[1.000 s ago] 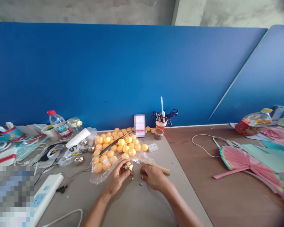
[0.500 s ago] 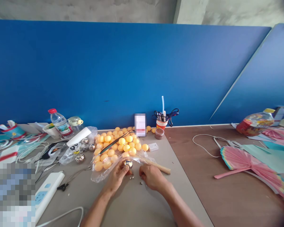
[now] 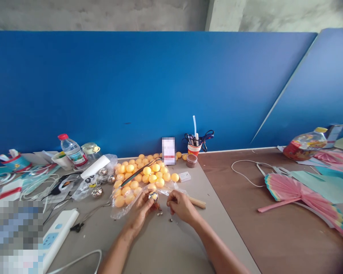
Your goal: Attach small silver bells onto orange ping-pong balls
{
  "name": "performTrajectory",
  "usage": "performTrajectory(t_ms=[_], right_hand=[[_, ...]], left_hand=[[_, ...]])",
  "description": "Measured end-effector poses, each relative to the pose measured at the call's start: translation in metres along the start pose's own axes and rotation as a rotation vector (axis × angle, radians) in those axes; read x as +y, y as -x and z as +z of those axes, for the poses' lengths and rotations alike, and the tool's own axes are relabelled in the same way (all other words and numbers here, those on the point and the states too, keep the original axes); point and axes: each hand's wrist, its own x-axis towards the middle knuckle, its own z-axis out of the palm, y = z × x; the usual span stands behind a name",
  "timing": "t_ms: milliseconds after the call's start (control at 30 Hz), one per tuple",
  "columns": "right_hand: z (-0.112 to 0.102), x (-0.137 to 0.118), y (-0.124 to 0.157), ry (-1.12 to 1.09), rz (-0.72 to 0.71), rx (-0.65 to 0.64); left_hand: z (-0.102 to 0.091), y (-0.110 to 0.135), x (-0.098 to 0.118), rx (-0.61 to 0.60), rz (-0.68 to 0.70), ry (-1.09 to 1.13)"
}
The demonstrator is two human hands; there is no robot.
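My left hand [image 3: 141, 211] is closed round a shiny silver ball [image 3: 153, 196], held just above the grey table [image 3: 160, 247]. My right hand [image 3: 180, 205] is beside it, lifted a little, with fingertips pinched on something too small to make out. Two or three tiny silver pieces [image 3: 160, 214] lie on the table between the hands. Behind them a clear plastic bag [image 3: 117, 211] spills several orange ping-pong balls [image 3: 144, 175]. A wooden stick [image 3: 198, 203] pokes out from behind my right hand.
More silver balls [image 3: 97, 192] lie left by a plastic bag. A water bottle [image 3: 71, 150], cups, a white power strip [image 3: 57, 234] and cables crowd the left. A cup of pens [image 3: 194, 146] stands at the blue wall. Pink paper fans [image 3: 291, 192] lie on the brown table at right.
My right hand has risen off the table and drawn toward the silver ball, fingers now pinched. The left hand has kept hold of the ball and shifted slightly up.
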Motion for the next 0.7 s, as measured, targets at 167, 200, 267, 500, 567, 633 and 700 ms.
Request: performTrajectory(t_ms=[167, 200, 267, 500, 567, 633, 700], right_hand=[[0.001, 0.007, -0.008, -0.145, 0.001, 0.061], [0.000, 0.008, -0.008, -0.161, 0.007, 0.062], [0.000, 0.008, -0.009, -0.180, 0.012, 0.060], [0.002, 0.001, -0.003, -0.206, 0.052, 0.037], [0.002, 0.000, -0.003, -0.255, 0.071, 0.033], [0.002, 0.001, -0.003, -0.317, 0.074, 0.037], [0.002, 0.003, -0.004, -0.378, 0.064, 0.045]], left_hand=[[-0.001, -0.001, -0.003, 0.024, -0.018, 0.099], [-0.001, -0.002, -0.003, 0.024, -0.018, 0.116], [0.000, -0.002, -0.002, 0.024, -0.019, 0.148], [0.006, 0.002, 0.006, 0.024, -0.002, 0.177], [0.006, 0.002, 0.007, 0.044, 0.004, 0.172], [0.005, 0.001, 0.008, 0.071, 0.014, 0.189], [0.004, 0.000, 0.008, 0.070, -0.003, 0.236]])
